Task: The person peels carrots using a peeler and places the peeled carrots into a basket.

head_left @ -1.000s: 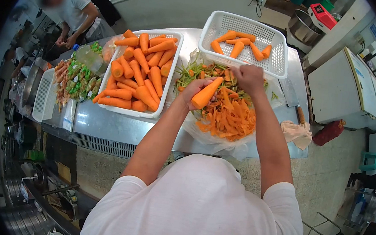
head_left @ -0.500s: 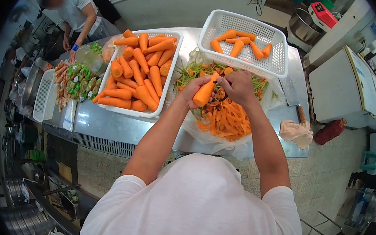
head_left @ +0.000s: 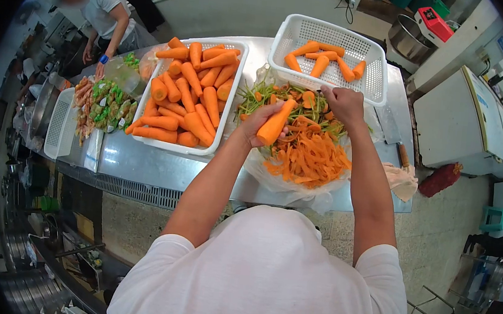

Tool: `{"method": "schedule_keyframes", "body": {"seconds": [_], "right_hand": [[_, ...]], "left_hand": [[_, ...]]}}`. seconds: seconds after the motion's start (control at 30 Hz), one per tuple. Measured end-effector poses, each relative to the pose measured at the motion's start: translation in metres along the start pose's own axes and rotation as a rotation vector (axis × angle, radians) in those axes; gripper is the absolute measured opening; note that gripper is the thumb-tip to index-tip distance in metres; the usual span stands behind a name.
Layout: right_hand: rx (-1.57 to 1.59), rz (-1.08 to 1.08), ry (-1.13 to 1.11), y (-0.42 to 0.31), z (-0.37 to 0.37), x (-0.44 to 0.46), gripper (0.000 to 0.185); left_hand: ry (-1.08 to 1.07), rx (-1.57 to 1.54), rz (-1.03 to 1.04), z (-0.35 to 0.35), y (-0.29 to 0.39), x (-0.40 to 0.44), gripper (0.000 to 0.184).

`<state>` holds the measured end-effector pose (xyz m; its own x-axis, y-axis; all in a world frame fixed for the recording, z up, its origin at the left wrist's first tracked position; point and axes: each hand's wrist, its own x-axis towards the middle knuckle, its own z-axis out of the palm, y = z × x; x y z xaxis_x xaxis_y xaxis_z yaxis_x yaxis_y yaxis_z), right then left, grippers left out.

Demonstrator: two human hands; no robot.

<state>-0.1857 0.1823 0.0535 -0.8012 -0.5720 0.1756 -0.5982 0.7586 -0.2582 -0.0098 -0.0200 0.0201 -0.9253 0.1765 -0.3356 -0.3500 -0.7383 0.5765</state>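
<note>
My left hand (head_left: 262,122) is wrapped round an orange carrot (head_left: 275,124), which it holds tilted above a heap of scraps. My right hand (head_left: 345,108) is closed in a fist to the right of the carrot, apart from it. A small dark tool, mostly hidden by the fingers, shows at that fist. Beneath both hands lie orange carrot peelings (head_left: 309,156) and green stems with cut carrot tops (head_left: 257,100), on a clear plastic sheet (head_left: 296,195).
A white basket (head_left: 242,65) piled with carrots stands left, another basket (head_left: 331,85) with several carrots behind. A cleaver (head_left: 389,127) and a cloth (head_left: 402,180) lie right. Bagged green produce (head_left: 111,106) sits far left, near another person (head_left: 109,13) at the table's end.
My right hand has moved away from the carrot, to the right and slightly up, and turned into a fist. My left hand still holds the carrot in nearly the same place.
</note>
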Motion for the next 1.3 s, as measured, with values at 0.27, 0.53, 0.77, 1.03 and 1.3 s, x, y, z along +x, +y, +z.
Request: {"method": "schedule_keyframes", "body": {"seconds": [0.27, 0.53, 0.77, 1.03, 1.3], "right_hand": [[0.354, -0.435, 0.134, -0.064, -0.004, -0.051, 0.044], [0.294, -0.586, 0.218, -0.086, -0.001, -0.064, 0.041], [0.139, -0.281, 0.19, -0.03, 0.004, -0.022, 0.053], [0.215, -0.011, 0.104, -0.004, 0.011, -0.034, 0.064], [0.382, -0.043, 0.083, -0.022, 0.01, -0.068, 0.062]], "left_hand": [[-0.095, -0.048, -0.024, -0.015, -0.003, 0.012, 0.032], [0.115, -0.094, -0.038, 0.033, -0.002, 0.001, 0.033], [-0.011, 0.132, -0.054, -0.003, -0.005, 0.0, 0.039], [-0.157, -0.087, -0.027, -0.012, -0.004, -0.006, 0.05], [-0.079, 0.01, -0.076, -0.014, -0.007, 0.007, 0.046]]}}
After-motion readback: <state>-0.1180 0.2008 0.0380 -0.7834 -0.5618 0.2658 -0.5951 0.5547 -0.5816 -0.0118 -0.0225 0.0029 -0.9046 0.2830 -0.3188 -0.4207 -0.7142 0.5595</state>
